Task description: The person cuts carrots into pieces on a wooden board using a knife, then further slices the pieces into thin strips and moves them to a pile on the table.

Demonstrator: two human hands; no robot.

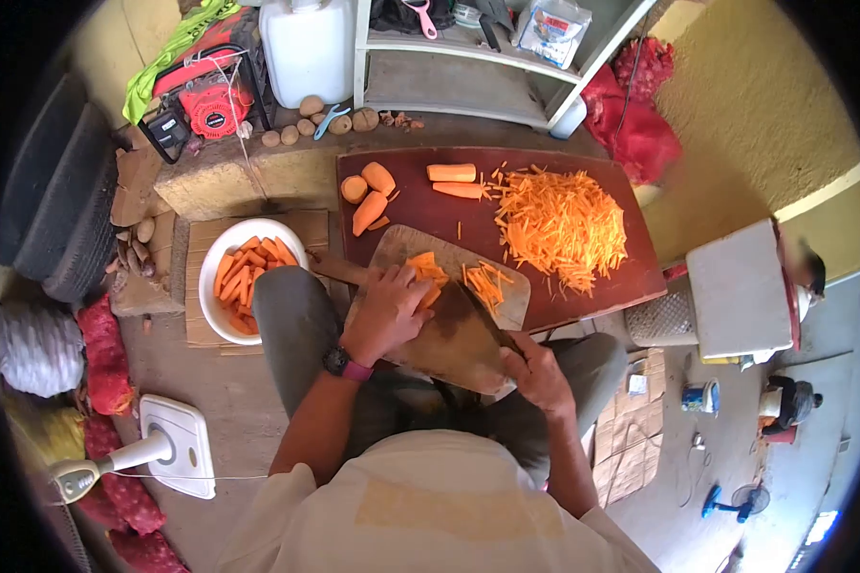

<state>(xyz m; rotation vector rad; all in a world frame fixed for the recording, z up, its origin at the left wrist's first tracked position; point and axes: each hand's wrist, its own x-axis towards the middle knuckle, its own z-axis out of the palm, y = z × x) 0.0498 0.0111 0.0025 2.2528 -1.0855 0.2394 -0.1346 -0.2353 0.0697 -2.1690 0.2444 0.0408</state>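
Note:
My left hand (387, 310), with a dark watch on its wrist, is curled over a small stack of carrot slices (428, 272), pressing them onto a wooden cutting board (406, 241). In my right hand (542, 374) is the handle of a knife (485, 315), its blade lying across the board to the right of the slices. Cut carrot sticks (487, 285) lie just beyond the blade. The board rests over my lap and the near edge of a dark red table (411, 162). A large heap of shredded carrot (559, 224) covers the table's right side.
Whole peeled carrots (371, 212) and two carrot pieces (451, 173) lie on the table's far side. A white bowl (208, 315) of carrots stands by my left knee. A white scale (177, 444) is on the floor at left. Shelves (449, 81) stand behind the table; a person (795, 401) is far right.

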